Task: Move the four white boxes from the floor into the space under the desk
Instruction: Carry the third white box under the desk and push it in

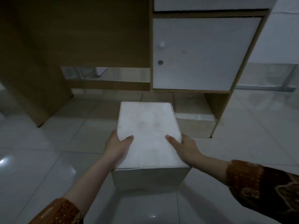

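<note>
Squarely between both hands, a white box [148,135], gripped at its near corners: left hand [117,147] curled round the left edge with thumb laid on top, right hand [186,147] likewise round the right edge. Poised over the tiled floor [48,143], just short of the brown desk [72,38] and its opening. Beside that opening, a white cupboard door [202,54] with knob and lock; patterned brown sleeves [262,183] at both wrists.

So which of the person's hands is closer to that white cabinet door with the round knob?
Right. The right hand holds the white box on the door's side; the left hand holds the opposite side.
</note>
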Action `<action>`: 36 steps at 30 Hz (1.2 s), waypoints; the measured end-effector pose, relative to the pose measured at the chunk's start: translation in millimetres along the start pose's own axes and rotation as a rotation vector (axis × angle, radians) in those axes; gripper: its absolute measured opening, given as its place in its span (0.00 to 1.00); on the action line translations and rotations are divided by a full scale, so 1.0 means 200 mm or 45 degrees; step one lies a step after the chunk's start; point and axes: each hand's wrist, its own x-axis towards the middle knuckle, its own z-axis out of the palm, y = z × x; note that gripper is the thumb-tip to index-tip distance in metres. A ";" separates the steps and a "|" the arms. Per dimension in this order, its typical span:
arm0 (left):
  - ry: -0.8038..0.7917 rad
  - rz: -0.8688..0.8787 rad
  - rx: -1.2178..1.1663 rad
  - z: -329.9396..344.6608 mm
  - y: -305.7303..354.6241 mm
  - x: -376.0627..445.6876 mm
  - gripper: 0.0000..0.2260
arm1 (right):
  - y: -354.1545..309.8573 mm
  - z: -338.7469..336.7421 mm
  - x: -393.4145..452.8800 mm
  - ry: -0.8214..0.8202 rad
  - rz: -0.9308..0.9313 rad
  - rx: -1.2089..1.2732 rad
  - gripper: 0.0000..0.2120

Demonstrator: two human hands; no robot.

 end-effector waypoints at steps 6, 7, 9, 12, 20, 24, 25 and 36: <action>0.189 -0.001 0.218 -0.38 -0.14 0.11 0.16 | -0.09 0.44 0.08 -0.115 -0.055 0.056 0.27; 0.218 -0.006 0.250 -0.42 -0.16 0.13 0.13 | -0.10 0.50 0.11 -0.140 -0.063 0.053 0.27; 0.269 -0.026 0.263 -0.48 -0.21 0.18 0.13 | -0.12 0.59 0.16 -0.178 -0.062 0.049 0.28; 0.329 -0.071 0.221 -0.55 -0.29 0.30 0.14 | -0.13 0.72 0.29 -0.216 -0.074 0.026 0.27; 0.377 -0.126 0.096 -0.63 -0.50 0.71 0.20 | -0.12 1.00 0.66 -0.255 -0.112 -0.017 0.20; 0.323 -0.144 0.120 -0.63 -0.58 0.89 0.19 | -0.04 1.07 0.76 -0.252 -0.087 -0.034 0.24; 0.299 -0.148 0.136 -0.63 -0.59 0.93 0.20 | -0.02 1.08 0.77 -0.247 -0.069 -0.036 0.25; 0.210 -0.213 0.687 -0.58 -0.57 1.05 0.30 | -0.10 1.09 0.72 -0.068 -0.393 -0.567 0.28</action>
